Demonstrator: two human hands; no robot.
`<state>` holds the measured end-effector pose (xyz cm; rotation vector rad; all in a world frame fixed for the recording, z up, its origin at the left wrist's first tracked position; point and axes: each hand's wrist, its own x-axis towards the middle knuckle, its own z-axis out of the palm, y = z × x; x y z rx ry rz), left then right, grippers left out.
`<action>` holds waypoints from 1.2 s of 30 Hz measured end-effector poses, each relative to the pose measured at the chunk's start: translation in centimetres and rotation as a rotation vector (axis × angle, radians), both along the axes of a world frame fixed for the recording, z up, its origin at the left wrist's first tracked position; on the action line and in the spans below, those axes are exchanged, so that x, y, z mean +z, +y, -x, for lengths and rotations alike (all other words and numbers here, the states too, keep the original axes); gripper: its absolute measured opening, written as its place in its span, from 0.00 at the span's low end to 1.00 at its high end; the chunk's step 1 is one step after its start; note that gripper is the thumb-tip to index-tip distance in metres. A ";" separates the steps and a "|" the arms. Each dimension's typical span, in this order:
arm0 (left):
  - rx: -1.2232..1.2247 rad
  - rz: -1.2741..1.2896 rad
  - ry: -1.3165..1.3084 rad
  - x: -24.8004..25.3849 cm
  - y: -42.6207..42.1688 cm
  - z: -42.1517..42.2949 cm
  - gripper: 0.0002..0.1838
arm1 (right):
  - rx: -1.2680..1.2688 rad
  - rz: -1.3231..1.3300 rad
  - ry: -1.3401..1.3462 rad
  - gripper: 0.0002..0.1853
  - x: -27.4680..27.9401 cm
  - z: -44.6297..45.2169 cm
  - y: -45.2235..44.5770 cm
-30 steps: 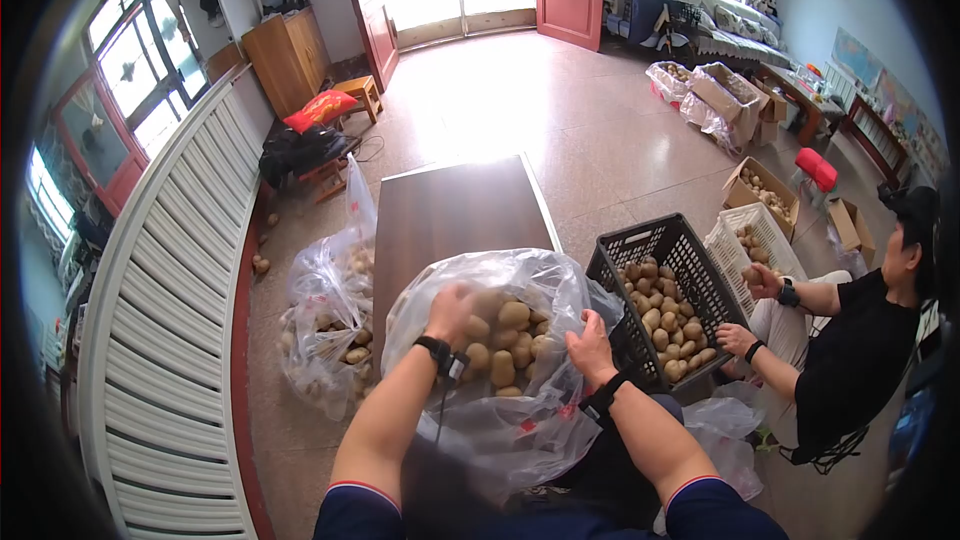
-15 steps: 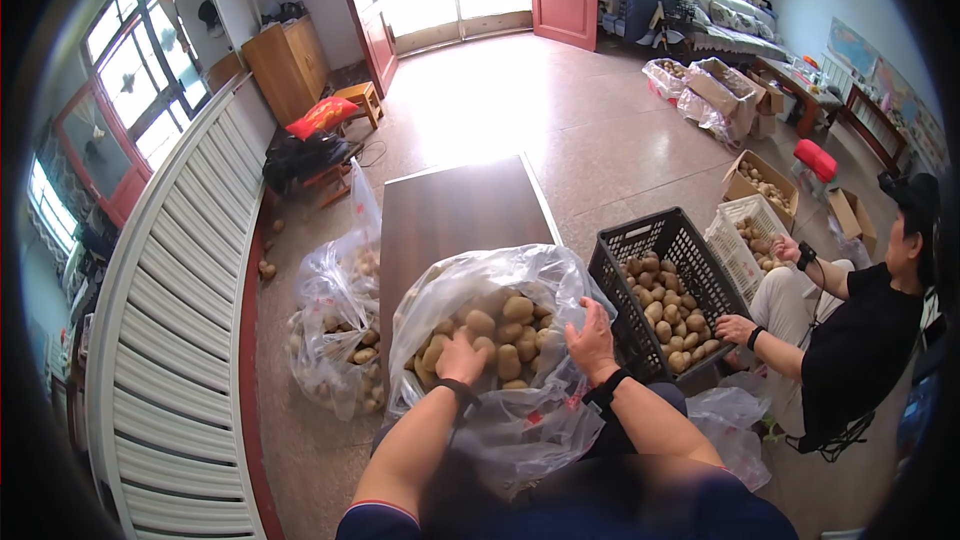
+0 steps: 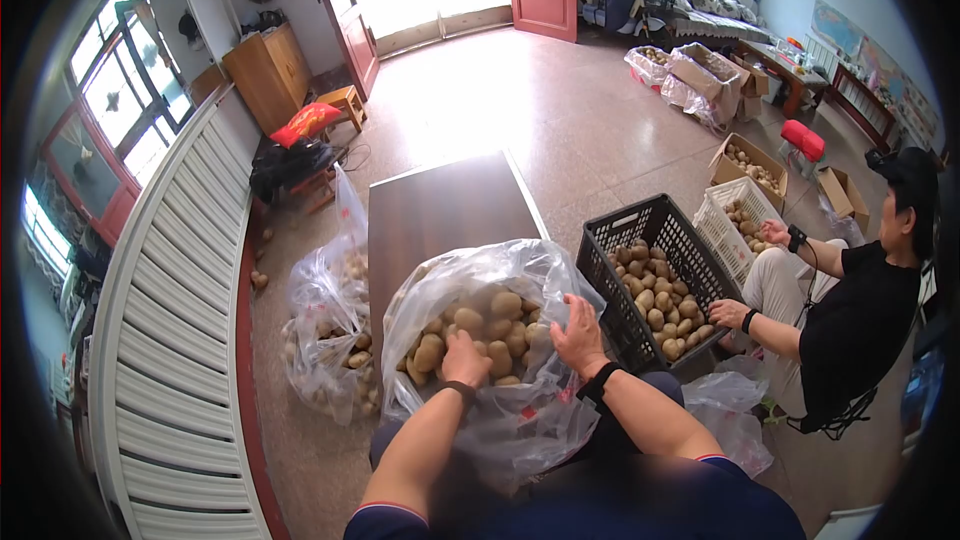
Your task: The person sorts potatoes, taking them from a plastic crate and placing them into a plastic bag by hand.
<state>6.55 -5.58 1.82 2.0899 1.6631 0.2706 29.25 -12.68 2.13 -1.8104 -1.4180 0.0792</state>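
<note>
A clear plastic bag [image 3: 560,270] stands open before me, with many brown potatoes [image 3: 503,304] inside. My left hand [image 3: 466,358] reaches into the bag and touches the potatoes; its fingertips are partly hidden among them, so any grip is unclear. At the bag's right side my right hand [image 3: 580,334] rests against the plastic, fingers apart and holding no potato. Just beyond the bag lies a brown board-like tabletop [image 3: 447,202].
A black crate [image 3: 640,217] and a white crate [image 3: 722,202] of potatoes stand right, beside a seated co-worker [image 3: 865,310]. Another potato bag [image 3: 330,340] sits left, near a white radiator [image 3: 175,360]. Cardboard boxes [image 3: 775,162] are farther right.
My left hand has gone down from the bag's upper left into the potatoes. My right hand has stayed at the bag's right side. The co-worker's far hand has moved away from the black crate.
</note>
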 end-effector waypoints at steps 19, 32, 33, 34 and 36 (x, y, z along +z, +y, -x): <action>-0.087 0.907 -0.963 5.0 -1.6 -1.7 0.22 | 0.578 0.056 0.099 0.34 3.3 3.8 -1.9; -0.265 -0.002 -0.418 -1.7 -1.0 -1.4 0.19 | 0.195 -0.063 0.560 0.23 3.4 -1.3 0.4; -0.244 -0.080 -0.342 -2.0 -1.3 -1.3 0.19 | 0.157 -0.018 0.859 0.18 5.4 -2.0 0.3; -0.231 -0.060 -0.313 -1.4 -1.8 -1.3 0.19 | 0.105 -0.044 1.048 0.16 5.7 -3.4 0.6; -0.243 -0.058 -0.261 -0.7 -2.5 -1.4 0.20 | -0.037 -0.061 1.324 0.16 5.8 -6.0 1.3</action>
